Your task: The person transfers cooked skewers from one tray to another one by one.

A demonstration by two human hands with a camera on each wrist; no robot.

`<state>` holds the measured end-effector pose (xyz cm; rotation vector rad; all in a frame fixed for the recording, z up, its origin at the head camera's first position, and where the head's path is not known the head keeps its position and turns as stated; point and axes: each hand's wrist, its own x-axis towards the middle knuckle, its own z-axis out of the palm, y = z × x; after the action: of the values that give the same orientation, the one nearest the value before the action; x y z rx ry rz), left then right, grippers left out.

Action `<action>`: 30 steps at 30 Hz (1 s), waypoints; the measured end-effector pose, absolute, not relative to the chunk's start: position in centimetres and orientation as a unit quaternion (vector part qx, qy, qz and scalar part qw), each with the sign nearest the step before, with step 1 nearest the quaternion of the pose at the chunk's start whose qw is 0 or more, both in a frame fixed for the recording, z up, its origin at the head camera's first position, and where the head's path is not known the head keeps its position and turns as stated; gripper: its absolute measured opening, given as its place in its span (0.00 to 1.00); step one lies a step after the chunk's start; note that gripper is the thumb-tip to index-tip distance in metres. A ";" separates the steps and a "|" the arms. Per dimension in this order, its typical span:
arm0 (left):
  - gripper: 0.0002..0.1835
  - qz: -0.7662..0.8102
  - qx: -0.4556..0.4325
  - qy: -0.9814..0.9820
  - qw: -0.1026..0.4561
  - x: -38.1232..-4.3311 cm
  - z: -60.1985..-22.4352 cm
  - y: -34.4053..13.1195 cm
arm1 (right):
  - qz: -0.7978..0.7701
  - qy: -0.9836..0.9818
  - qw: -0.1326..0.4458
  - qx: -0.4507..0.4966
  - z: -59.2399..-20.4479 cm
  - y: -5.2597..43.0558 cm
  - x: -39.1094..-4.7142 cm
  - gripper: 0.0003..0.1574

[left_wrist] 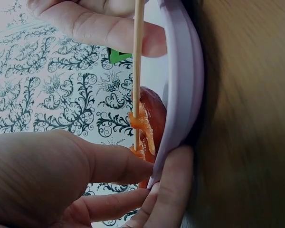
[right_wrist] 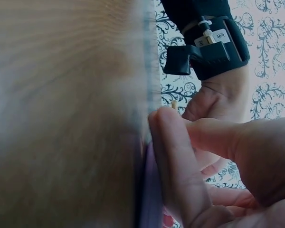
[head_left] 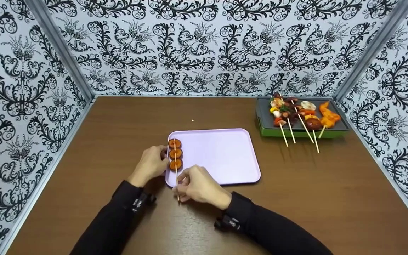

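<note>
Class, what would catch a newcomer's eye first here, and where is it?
Probably the green-sided grill of colourful skewers, at the table's far right. Next, the pink tray nearer the middle: three orange slices on a stick run along its left side, the right hand pinching the stick while the left hand grips the tray's rim.

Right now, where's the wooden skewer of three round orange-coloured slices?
In the head view, the skewer runs along the left side of the pink rectangular tray, its handle in the right hand, left hand beside its slices.
</note>
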<state>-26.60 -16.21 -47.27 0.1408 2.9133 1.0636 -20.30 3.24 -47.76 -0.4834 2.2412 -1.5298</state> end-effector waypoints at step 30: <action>0.23 0.339 0.037 0.940 0.030 -26.7 -47.3 -16.2 | -0.409 0.879 0.063 -0.237 -45.0 6.5 -22.1 0.20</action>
<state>-26.72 -16.20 -47.26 0.1142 2.8971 1.0440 -22.06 6.52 -45.03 -0.7150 2.6550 -1.2358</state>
